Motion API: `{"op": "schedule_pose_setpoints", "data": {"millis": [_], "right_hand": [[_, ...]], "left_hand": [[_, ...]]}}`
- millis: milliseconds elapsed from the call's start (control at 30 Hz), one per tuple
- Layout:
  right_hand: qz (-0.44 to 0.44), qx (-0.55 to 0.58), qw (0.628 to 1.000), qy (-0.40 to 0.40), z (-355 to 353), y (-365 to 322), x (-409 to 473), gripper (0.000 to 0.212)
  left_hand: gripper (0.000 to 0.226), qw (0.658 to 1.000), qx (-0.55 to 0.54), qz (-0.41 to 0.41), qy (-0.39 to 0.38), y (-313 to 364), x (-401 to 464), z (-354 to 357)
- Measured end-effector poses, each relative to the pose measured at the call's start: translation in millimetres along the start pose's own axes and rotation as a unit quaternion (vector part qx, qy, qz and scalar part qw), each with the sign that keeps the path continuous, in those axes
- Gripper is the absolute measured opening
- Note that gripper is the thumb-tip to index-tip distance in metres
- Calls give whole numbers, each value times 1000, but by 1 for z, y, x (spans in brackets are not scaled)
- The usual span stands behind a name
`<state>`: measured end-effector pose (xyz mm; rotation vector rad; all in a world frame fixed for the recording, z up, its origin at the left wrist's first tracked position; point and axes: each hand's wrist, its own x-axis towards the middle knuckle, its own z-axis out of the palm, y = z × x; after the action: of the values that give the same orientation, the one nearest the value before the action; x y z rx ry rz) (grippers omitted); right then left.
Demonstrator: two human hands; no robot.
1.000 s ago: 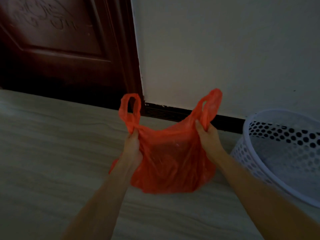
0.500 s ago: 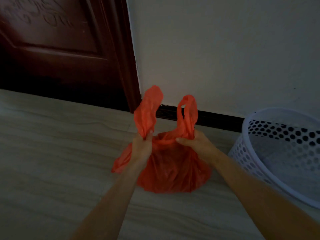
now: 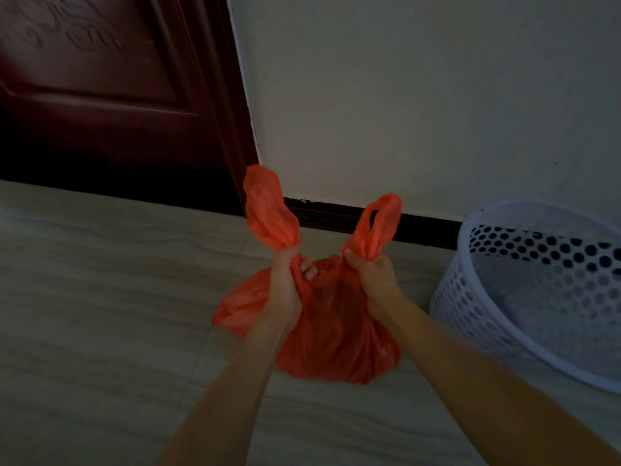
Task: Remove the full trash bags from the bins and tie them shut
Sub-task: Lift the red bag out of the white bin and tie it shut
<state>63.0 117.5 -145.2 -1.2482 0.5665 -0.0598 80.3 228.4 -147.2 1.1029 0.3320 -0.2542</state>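
Two hands are gripping a thin, crinkled orange bag (image 3: 336, 331) (out of the bin, on the tiled floor (image 3: 100, 297)): the left hand (image 3: 285, 284) is clenching one twisted handle, the right hand (image 3: 374, 275) the other. A white perforated plastic bin (image 3: 524, 297) is standing just right.

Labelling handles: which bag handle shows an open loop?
The handle above the right hand: a gap shows through its loop. The one above the left hand looks bunched, no opening visible.
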Motion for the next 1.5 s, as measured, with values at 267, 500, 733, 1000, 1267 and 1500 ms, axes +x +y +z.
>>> {"op": "schedule_pose_setpoints", "data": {"millis": [267,500,733,1000,1267,1500], "right_hand": [[-27,-97,993,-66,3,13,-2,16],[-90,-189,977,-25,3,22,0,25],[-36,-172,984,-31,1,22,6,27],[-195,-371,906,-53,-9,22,-1,32],[-188,-410,887,-94,-14,18,0,25],[11,-119,989,-90,-16,20,-2,57]], "left_hand": [[32,987,138,50,65,-19,3,6],[19,976,190,36,103,-25,14,3],[26,924,368,94,43,-26,11,-7],[26,983,135,-41,-115,-16,-6,3],[22,938,333,86,-52,-20,0,-5],[46,995,44,-80,-32,-23,-4,-5]]}}
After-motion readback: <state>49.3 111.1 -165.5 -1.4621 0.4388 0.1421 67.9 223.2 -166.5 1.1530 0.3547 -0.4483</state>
